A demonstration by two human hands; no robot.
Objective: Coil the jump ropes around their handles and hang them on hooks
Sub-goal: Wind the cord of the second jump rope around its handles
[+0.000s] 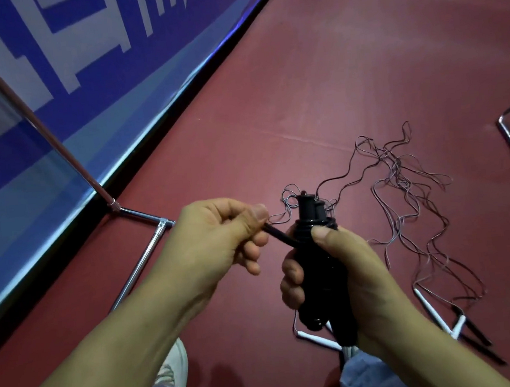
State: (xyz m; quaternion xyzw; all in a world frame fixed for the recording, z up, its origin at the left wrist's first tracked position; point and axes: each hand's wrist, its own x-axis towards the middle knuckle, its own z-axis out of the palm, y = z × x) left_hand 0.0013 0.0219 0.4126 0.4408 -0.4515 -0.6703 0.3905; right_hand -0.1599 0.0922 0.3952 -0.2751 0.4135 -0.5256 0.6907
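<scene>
We hold handles (319, 268) in our right hand (363, 279), cord (282, 237) in left hand (217, 236) beside it, loose ropes (393, 162) on floor (344, 62) beyond

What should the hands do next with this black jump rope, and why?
Probably sweep the left hand, pinching the black cord, around the black handles to lay a wrap. The right hand grips the handles upright, the cord meets them just below their top, and much rope lies loose on the floor.
</scene>
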